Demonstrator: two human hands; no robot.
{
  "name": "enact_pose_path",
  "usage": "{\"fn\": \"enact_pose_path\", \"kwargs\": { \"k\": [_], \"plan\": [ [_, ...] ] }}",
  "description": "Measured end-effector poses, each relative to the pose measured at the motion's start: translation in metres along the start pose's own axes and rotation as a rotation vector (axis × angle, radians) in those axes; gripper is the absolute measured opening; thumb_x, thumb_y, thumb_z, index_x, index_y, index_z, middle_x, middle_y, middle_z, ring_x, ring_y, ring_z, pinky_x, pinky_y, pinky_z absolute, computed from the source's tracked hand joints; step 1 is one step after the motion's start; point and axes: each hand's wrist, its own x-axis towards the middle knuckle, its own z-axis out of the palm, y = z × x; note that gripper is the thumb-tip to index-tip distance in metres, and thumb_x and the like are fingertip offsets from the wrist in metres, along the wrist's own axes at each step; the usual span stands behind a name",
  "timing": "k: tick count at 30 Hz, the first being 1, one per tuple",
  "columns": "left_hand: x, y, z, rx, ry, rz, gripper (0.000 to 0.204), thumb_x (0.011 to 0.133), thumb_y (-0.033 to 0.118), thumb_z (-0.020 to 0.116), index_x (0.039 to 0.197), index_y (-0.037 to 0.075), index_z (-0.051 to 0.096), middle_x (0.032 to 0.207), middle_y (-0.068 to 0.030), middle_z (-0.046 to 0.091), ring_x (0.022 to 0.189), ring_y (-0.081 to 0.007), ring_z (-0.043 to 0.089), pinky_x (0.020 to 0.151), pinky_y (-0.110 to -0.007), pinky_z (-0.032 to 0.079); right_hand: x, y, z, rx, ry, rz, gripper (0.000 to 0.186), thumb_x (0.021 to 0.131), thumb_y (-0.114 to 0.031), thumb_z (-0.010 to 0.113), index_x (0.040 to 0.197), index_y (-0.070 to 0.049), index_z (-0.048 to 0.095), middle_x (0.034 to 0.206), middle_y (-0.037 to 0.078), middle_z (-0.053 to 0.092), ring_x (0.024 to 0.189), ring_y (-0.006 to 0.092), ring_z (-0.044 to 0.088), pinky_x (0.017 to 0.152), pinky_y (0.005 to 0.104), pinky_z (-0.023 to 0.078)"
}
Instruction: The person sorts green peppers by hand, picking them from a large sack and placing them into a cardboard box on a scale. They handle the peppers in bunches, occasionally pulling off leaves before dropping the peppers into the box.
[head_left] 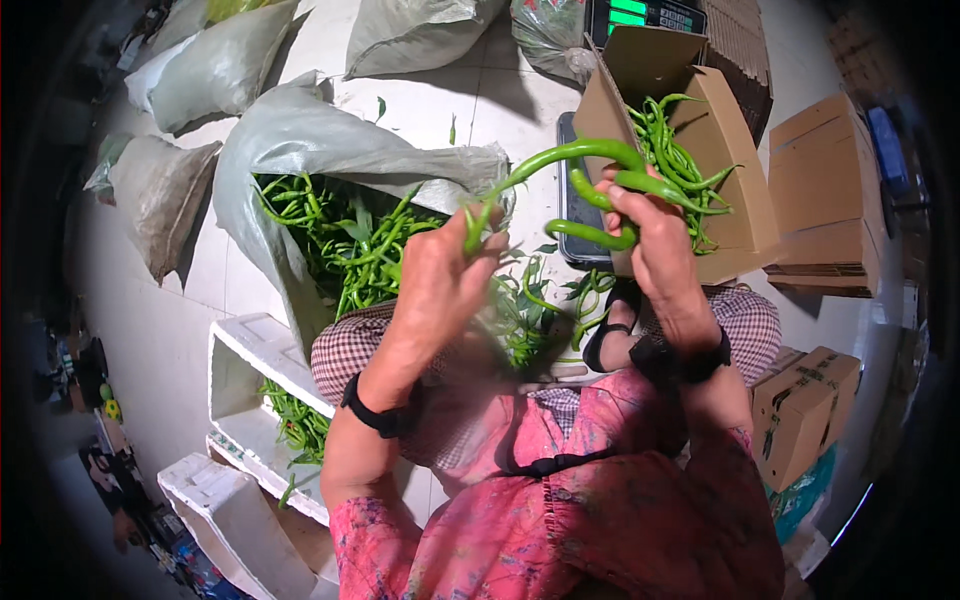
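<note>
My right hand (652, 235) is closed round several long green chili peppers (590, 150), whose curved ends stick out on both sides. My left hand (440, 275) is closed, slightly blurred, on the thin end of a green chili pepper (476, 232). Left of it lies an open woven sack (290, 140) with many green chili peppers (345, 250) and some leaves spilling from its mouth. Just past my right hand stands an open cardboard box (735, 130) with more chili peppers (675, 150) inside, on the dark platform of a scale (578, 250).
Loose peppers and leaves (530, 320) lie on the floor between my feet. A white foam box (255, 355) with peppers sits at lower left. Full sacks (215, 75) stand farther back. Flattened cartons (825, 190) and a closed carton (805, 410) are at the right.
</note>
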Motion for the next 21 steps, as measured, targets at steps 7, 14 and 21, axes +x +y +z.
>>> {"fn": "enact_pose_path", "kwargs": {
  "k": [7,14,21],
  "plan": [
    [0.004,0.015,-0.014,-0.487,0.132,-0.211,0.017,0.091,0.013,0.059,0.103,0.003,0.064,0.065,0.0044,0.05,0.056,-0.0038,0.043,0.05,-0.021,0.033,-0.001,-0.004,-0.031,0.269,-0.165,0.068,0.029,0.089,-0.007,0.058,0.118,-0.002,0.055,0.101,0.006,0.061,0.075,0.0099,0.052,0.068,0.023,0.044],
    [0.007,0.001,-0.011,-0.964,0.216,-0.363,0.024,0.092,0.016,0.058,0.109,0.0,0.059,0.073,0.0014,0.048,0.061,-0.006,0.042,0.052,-0.019,0.034,-0.006,-0.01,-0.048,0.453,-0.225,0.047,0.043,0.087,-0.007,0.056,0.128,0.0,0.046,0.106,0.008,0.059,0.099,0.02,0.059,0.082,0.0317,0.05],
    [0.004,0.017,-0.005,-0.848,0.126,-0.34,0.025,0.091,0.017,0.06,0.108,0.0,0.059,0.071,0.0013,0.047,0.059,-0.0063,0.04,0.053,-0.02,0.032,-0.001,-0.051,-0.094,0.183,-0.203,-0.027,0.054,0.079,-0.004,0.061,0.13,0.001,0.044,0.108,0.01,0.057,0.098,0.0191,0.058,0.088,0.0312,0.049]
  ]
}}
